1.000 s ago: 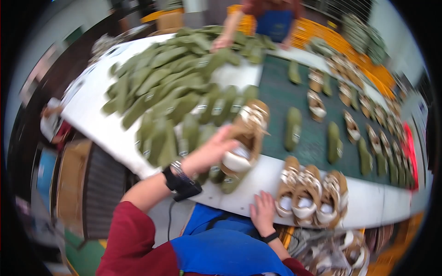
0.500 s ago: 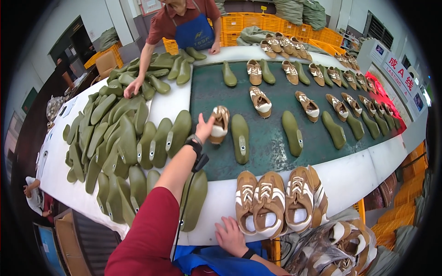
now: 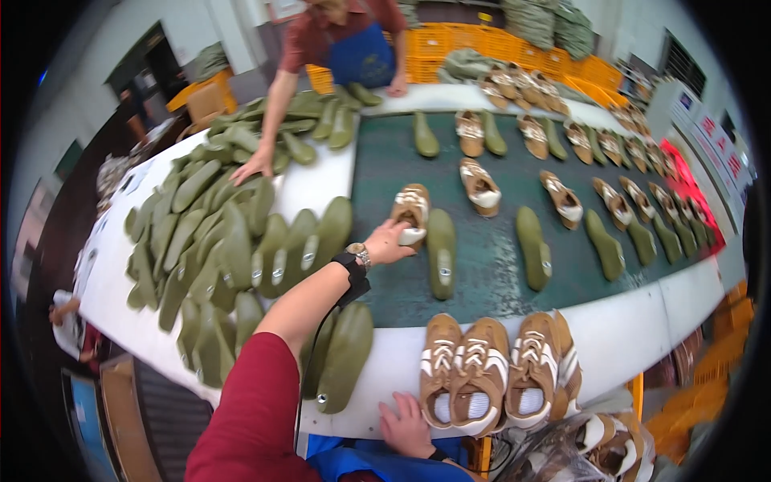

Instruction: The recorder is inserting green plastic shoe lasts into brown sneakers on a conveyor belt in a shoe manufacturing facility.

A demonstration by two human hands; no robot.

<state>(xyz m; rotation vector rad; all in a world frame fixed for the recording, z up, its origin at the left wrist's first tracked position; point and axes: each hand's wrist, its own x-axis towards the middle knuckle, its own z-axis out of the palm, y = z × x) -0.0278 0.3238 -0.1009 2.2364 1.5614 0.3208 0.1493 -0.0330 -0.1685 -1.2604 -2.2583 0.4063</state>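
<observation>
My left hand (image 3: 389, 243) reaches forward over the green conveyor belt and grips the white heel of a brown and white sneaker (image 3: 412, 207). The sneaker points away from me, left of an olive-green shoe last (image 3: 441, 261) lying on the belt. My right hand (image 3: 406, 426) rests on the white table edge, fingers spread and holding nothing. Just right of it stand several brown sneakers (image 3: 477, 373) side by side, toes away from me. Large green lasts (image 3: 345, 357) lie on the edge near my left forearm.
A big heap of lasts (image 3: 205, 233) covers the white table on the left. Across the table, a co-worker's hand (image 3: 255, 165) touches the heap. Sneakers and lasts stand in rows along the belt (image 3: 490, 265). Plastic-wrapped sneakers (image 3: 598, 450) sit low at right; yellow crates (image 3: 450, 40) stand behind.
My left hand has shifted from the sneaker's left side onto its heel. The view has moved slightly, sliding the scene rightward. My right hand stays on the table edge.
</observation>
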